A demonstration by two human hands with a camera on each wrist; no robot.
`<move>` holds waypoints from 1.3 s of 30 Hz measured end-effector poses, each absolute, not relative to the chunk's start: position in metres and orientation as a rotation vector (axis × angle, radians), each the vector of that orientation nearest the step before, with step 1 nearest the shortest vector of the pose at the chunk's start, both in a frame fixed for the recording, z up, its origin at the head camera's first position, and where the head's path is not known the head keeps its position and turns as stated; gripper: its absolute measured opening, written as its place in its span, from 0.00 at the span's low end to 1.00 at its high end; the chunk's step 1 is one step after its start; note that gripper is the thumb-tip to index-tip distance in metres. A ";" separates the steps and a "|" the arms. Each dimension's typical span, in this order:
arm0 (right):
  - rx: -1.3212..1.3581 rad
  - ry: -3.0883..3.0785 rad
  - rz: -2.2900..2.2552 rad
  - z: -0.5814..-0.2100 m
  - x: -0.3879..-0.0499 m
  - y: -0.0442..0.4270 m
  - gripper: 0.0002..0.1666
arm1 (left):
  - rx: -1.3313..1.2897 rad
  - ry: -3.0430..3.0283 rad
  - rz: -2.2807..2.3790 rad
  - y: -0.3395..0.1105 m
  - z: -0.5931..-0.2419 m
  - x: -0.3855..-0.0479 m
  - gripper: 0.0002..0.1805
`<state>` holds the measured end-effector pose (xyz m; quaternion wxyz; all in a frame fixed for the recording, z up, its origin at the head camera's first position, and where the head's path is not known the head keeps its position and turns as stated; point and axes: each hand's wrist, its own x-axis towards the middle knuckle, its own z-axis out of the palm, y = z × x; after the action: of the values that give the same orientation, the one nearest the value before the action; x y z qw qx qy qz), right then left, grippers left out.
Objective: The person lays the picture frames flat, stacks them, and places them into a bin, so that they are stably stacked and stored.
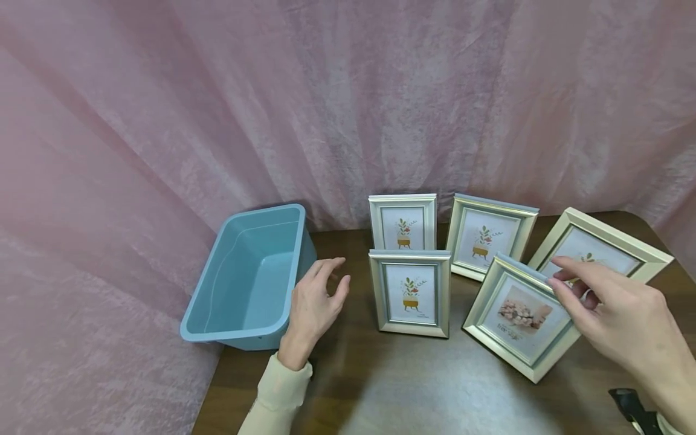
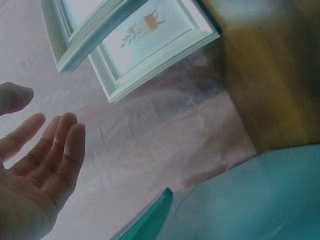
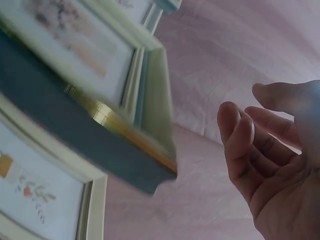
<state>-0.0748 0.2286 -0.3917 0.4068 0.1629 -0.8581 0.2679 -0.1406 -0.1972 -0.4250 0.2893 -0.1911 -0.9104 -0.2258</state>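
My right hand hovers by the upper right corner of the front right picture frame, which has a pink flower print. In the right wrist view, a gap separates the loosely bent fingers from that frame; nothing is held. My left hand hangs over the table beside the blue tub, its fingers relaxed and holding nothing. The front left picture frame, with a potted plant print, stands to its right. In the left wrist view, the palm and fingers show bare.
Behind stand three more picture frames: a back left one, a back middle one and a back right one, partly covered by the right hand. A pink curtain hangs behind the brown table.
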 end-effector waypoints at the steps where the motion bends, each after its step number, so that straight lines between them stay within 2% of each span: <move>1: 0.423 -2.161 0.677 -0.392 -0.075 0.226 0.44 | -0.520 -2.425 -0.608 -0.196 -0.427 -0.140 0.16; 10: 0.526 -2.165 0.679 -0.396 -0.083 0.207 0.40 | -0.547 -2.424 -0.640 -0.187 -0.445 -0.135 0.16; 21: 0.669 -2.165 0.641 -0.408 -0.108 0.177 0.37 | -0.413 -2.609 -0.783 -0.180 -0.463 -0.134 0.18; 32: 0.746 -2.216 0.671 -0.415 -0.126 0.149 0.41 | -0.361 -2.738 -0.940 -0.173 -0.490 -0.129 0.25; 36: 0.756 -2.259 0.687 -0.417 -0.133 0.144 0.29 | -0.349 -2.757 -1.023 -0.172 -0.495 -0.128 0.25; 37: 0.758 -2.269 0.688 -0.417 -0.135 0.143 0.29 | -0.351 -2.761 -1.053 -0.172 -0.496 -0.129 0.25; 39: 0.757 -2.296 0.696 -0.417 -0.138 0.141 0.35 | -0.353 -2.766 -1.119 -0.172 -0.498 -0.129 0.25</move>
<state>-0.1381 0.1406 -0.4174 0.3080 0.2865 -0.8682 0.2631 -0.1288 -0.1722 -0.4977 0.0683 -0.1174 -0.9185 -0.3714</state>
